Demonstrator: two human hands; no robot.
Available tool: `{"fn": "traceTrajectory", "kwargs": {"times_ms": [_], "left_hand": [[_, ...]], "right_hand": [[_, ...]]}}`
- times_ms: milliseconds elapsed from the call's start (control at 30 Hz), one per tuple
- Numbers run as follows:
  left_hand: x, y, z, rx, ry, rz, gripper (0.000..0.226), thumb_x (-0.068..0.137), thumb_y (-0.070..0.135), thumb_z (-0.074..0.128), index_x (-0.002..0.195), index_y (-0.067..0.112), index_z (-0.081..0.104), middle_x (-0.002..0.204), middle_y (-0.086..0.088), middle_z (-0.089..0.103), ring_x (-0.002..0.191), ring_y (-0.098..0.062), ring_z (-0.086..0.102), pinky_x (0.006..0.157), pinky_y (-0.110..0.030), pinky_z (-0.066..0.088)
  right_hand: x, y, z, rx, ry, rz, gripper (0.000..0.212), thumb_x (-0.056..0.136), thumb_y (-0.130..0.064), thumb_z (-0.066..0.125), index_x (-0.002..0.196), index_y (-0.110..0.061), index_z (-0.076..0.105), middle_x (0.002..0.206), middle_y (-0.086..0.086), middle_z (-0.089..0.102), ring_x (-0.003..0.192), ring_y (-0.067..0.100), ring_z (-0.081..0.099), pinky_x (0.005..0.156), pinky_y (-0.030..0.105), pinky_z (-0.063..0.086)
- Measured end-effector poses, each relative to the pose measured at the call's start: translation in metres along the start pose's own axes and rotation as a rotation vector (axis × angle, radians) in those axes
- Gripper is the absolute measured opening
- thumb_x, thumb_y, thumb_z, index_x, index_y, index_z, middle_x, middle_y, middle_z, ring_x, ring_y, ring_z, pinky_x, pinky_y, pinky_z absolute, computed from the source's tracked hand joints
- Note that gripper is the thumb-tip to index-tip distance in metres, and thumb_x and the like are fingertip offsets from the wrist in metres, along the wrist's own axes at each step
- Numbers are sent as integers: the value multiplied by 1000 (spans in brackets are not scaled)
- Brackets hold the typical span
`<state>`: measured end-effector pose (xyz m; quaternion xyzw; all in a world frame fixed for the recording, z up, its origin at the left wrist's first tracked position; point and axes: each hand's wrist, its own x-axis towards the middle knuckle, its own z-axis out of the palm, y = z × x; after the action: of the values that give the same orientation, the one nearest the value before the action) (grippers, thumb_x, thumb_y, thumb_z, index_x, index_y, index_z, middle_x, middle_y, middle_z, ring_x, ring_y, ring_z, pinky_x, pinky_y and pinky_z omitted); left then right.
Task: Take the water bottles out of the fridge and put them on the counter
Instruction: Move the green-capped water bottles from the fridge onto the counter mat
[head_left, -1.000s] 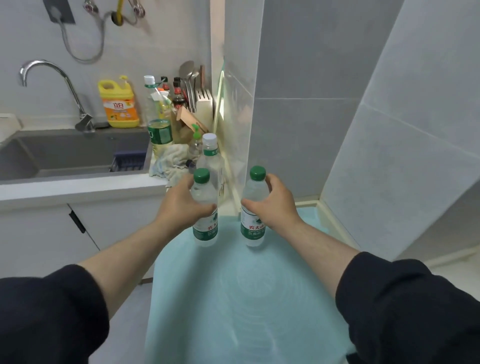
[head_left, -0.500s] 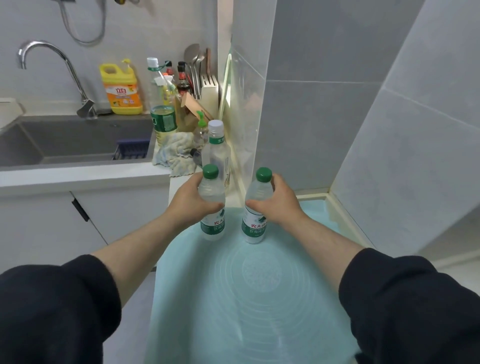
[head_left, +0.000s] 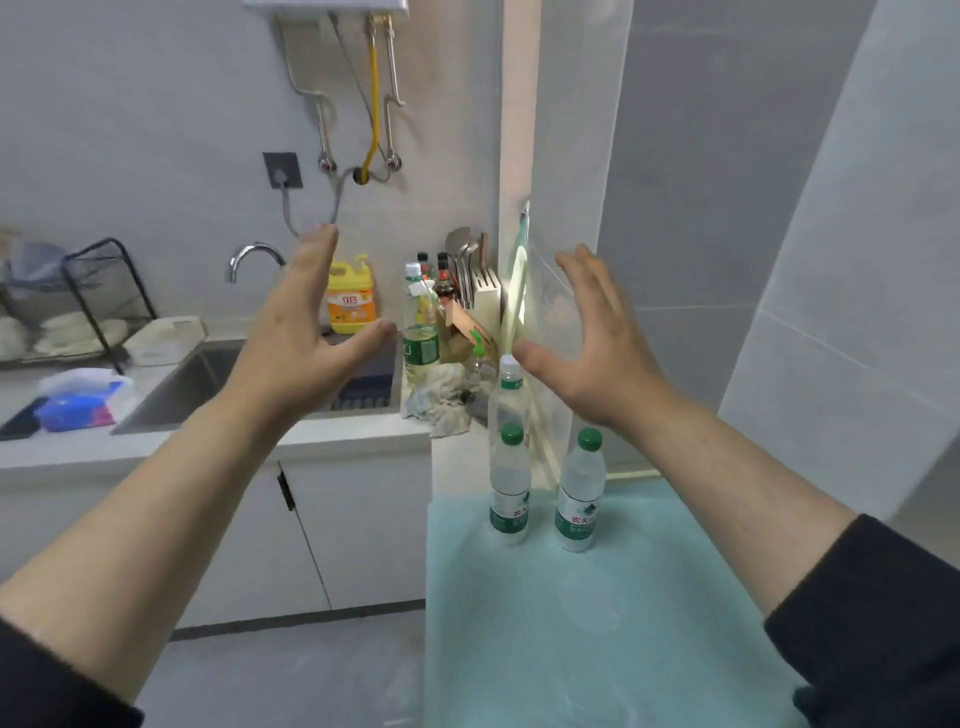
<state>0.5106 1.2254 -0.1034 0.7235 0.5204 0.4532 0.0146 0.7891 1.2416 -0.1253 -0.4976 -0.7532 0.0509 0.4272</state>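
The left hand (head_left: 306, 338) is raised in front of the sink (head_left: 208, 379), its grip open, fingers straight, holding nothing. Further right, the left water bottle (head_left: 510, 488) and the right water bottle (head_left: 581, 493) stand upright, near each other, on the pale green worktop (head_left: 623, 597). A white-capped bottle (head_left: 509, 400) stands just behind. Above them, the right hand (head_left: 597, 353) also has an open, empty grip. The likely risk is a lowered forearm clipping one bottle and toppling it into its neighbour.
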Motion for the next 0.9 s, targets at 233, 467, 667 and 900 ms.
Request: {"fn": "traceTrajectory", "kwargs": {"times_ms": [233, 467, 667, 900], "left_hand": [[-37, 52, -153, 85, 151, 33, 92, 80, 61, 53, 157, 20, 21, 164, 1, 17, 147, -6, 11, 117, -27, 11], [-125, 145, -317, 372, 357, 56, 94, 82, 68, 43, 155, 13, 22, 164, -2, 19, 150, -9, 7, 114, -20, 8], [-231, 242, -442, 734, 540, -58, 98, 79, 71, 45, 155, 13, 25, 163, -5, 22, 150, -13, 10, 115, -27, 10], [-396, 363, -537, 1028, 686, -279, 107, 74, 81, 43, 156, 15, 25, 161, 3, 22, 149, -12, 14, 118, -32, 14]], "right_hand": [[-2, -152, -39, 106, 61, -202, 87, 79, -64, 48, 154, -27, 22, 164, 2, 18, 149, 15, 12, 114, 32, 13], [-16, -314, -53, 402, 51, -516, 78, 87, -62, 38, 154, -26, 24, 163, 4, 18, 150, 18, 11, 116, 40, 13], [-63, -449, -66, 636, -34, -750, 82, 86, -60, 39, 153, -16, 26, 161, 13, 24, 149, 27, 16, 119, 48, 16], [-182, -590, -87, 871, -205, -983, 87, 82, -68, 41, 155, -24, 22, 163, 6, 20, 150, 24, 14, 118, 46, 19]]}}
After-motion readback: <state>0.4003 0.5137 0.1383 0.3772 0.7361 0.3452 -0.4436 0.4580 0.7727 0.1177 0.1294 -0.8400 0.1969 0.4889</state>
